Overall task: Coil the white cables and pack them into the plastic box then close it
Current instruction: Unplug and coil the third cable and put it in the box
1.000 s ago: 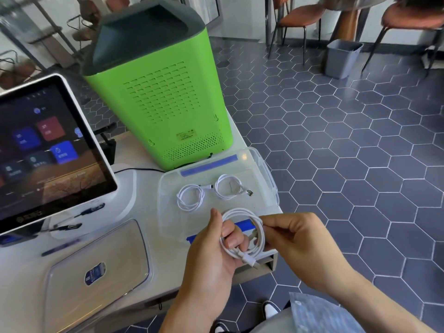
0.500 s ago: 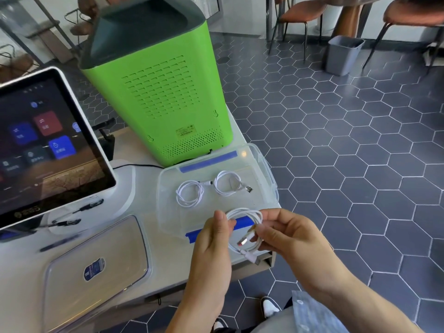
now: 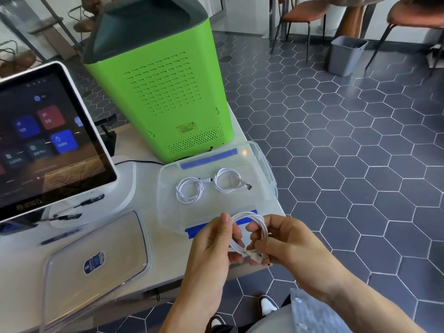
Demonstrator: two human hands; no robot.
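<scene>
- While the third cable is held in a coil between both hands, just in front of the near edge of the box and above the counter, the loops could spring open if either grip is loosened before the free end is secured.
- The left hand is closed on the left side of the coil, thumb up; the right hand is pinched on the loop and on the plug end at the bottom, so both grips are grasping the same cable.
- If the plug end is pulled too hard through the loop, the coil may be drawn flat or twisted, and then it would not lie well in the box.
- The hands are just past the counter's edge, so a slip could let the cable fall to the floor.
- When the coil is put in, the two coils already lying in the box could be pushed and partly undone, it is judged.
- If a loop is left over the rim, the lid may not close fully.
- Counted: three white cables, two coiled in the box side by side and one in the hands.
- One clear box with blue latches, open.
- One clear lid, lying flat on the counter to the left of the box.
- Two bare hands are seen.
</scene>
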